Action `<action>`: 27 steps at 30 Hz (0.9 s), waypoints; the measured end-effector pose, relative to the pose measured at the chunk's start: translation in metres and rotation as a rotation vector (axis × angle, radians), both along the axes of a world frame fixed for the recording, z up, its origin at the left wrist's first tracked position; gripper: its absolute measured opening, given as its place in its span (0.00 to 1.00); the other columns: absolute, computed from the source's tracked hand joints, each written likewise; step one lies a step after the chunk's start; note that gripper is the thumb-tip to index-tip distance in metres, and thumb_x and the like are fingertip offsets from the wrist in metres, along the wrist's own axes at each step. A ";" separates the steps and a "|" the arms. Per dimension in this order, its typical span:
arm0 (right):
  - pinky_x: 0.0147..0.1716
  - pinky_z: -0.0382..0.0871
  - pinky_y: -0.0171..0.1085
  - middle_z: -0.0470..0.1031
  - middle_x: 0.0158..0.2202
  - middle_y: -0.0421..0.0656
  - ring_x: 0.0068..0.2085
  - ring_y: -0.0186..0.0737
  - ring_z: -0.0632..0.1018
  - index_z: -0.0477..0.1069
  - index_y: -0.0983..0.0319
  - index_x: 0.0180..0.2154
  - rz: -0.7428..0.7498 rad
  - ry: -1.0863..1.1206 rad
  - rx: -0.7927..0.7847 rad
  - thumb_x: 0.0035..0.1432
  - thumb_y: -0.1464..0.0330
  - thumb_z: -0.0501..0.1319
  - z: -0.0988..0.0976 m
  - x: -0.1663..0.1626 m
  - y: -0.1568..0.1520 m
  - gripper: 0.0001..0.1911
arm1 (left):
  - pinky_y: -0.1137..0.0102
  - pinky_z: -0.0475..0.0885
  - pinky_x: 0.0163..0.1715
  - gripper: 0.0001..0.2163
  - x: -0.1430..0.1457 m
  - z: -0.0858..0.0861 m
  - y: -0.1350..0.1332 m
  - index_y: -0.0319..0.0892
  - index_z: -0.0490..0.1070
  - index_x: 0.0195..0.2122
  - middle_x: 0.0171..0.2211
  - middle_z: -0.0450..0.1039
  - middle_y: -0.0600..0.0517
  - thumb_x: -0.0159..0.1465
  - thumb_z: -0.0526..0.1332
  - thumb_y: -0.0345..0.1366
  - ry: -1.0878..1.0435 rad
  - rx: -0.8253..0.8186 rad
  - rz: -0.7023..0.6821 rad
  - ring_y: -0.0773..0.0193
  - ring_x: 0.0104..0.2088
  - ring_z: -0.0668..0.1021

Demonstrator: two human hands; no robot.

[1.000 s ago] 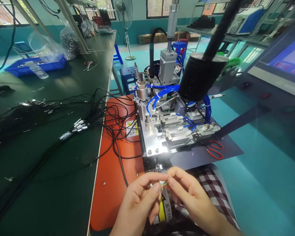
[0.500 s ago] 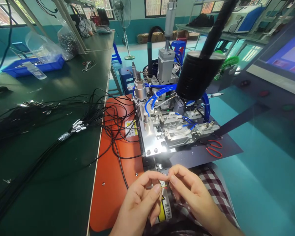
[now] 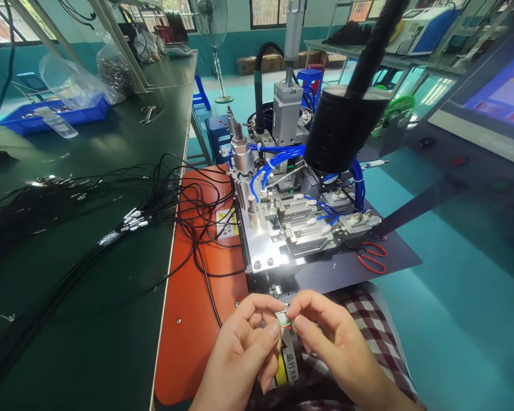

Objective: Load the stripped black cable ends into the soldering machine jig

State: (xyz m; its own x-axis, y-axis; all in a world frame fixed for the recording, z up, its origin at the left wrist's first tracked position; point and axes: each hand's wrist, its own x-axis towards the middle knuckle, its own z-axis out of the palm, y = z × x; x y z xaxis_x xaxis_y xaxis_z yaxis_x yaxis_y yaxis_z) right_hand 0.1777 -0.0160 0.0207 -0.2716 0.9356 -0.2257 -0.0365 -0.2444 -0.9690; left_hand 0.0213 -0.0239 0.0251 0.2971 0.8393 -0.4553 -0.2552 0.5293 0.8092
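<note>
My left hand (image 3: 251,348) is closed, its thumb and fingers pinching a small bunch of thin coloured wires (image 3: 285,323), with white, green and red strands showing. Just to the right, my right hand (image 3: 325,325) has its thumb and index finger curled at the wire tips, where a pale strand meets the fingertips. How firmly it grips that strand is hard to see. Both hands are held over my lap, in front of a metal machine (image 3: 308,228) with blue air hoses. Below them a yellow and white label (image 3: 288,365) shows partly.
Black cables (image 3: 201,228) cross an orange board (image 3: 197,342) from the green bench (image 3: 111,319) at left. Red-handled pliers (image 3: 373,257) lie right of the machine. A black cylinder (image 3: 342,131) hangs over it. A blue tray (image 3: 81,117) and a control screen (image 3: 505,91) flank the scene.
My right thumb and index finger have parted slightly and shifted left at the wire tips. More of the white and green strands shows between the hands. The left hand stays pinched.
</note>
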 end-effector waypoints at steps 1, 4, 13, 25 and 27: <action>0.25 0.59 0.32 0.64 0.25 0.36 0.25 0.33 0.62 0.68 0.61 0.32 0.005 -0.002 0.000 0.58 0.62 0.59 0.001 -0.001 0.001 0.08 | 0.78 0.51 0.17 0.12 0.000 -0.001 0.000 0.42 0.65 0.39 0.18 0.63 0.62 0.61 0.62 0.43 -0.001 0.002 -0.003 0.79 0.12 0.60; 0.26 0.61 0.33 0.65 0.26 0.37 0.27 0.34 0.64 0.68 0.62 0.30 0.005 -0.043 0.027 0.57 0.64 0.59 0.002 -0.003 0.003 0.08 | 0.78 0.50 0.15 0.13 0.000 -0.005 0.000 0.42 0.64 0.35 0.14 0.60 0.64 0.59 0.63 0.46 -0.036 0.026 -0.035 0.78 0.11 0.58; 0.28 0.61 0.36 0.68 0.26 0.39 0.27 0.38 0.70 0.65 0.59 0.30 -0.019 -0.281 0.609 0.58 0.74 0.55 -0.009 -0.004 -0.004 0.05 | 0.78 0.52 0.19 0.10 0.005 0.004 -0.006 0.42 0.64 0.30 0.12 0.59 0.62 0.62 0.60 0.42 -0.028 -0.037 0.080 0.75 0.14 0.55; 0.23 0.59 0.32 0.62 0.26 0.37 0.24 0.33 0.64 0.64 0.60 0.29 -0.035 -0.158 0.179 0.63 0.64 0.53 -0.008 -0.011 -0.007 0.11 | 0.78 0.47 0.16 0.12 0.001 0.003 -0.002 0.41 0.65 0.30 0.12 0.54 0.64 0.58 0.64 0.44 0.079 -0.032 0.017 0.77 0.13 0.54; 0.22 0.59 0.32 0.62 0.26 0.37 0.24 0.33 0.64 0.64 0.60 0.30 -0.026 -0.161 0.156 0.63 0.64 0.54 -0.008 -0.011 -0.006 0.10 | 0.78 0.46 0.15 0.13 0.000 0.005 -0.001 0.41 0.66 0.29 0.11 0.54 0.64 0.57 0.64 0.45 0.099 -0.041 0.017 0.77 0.12 0.54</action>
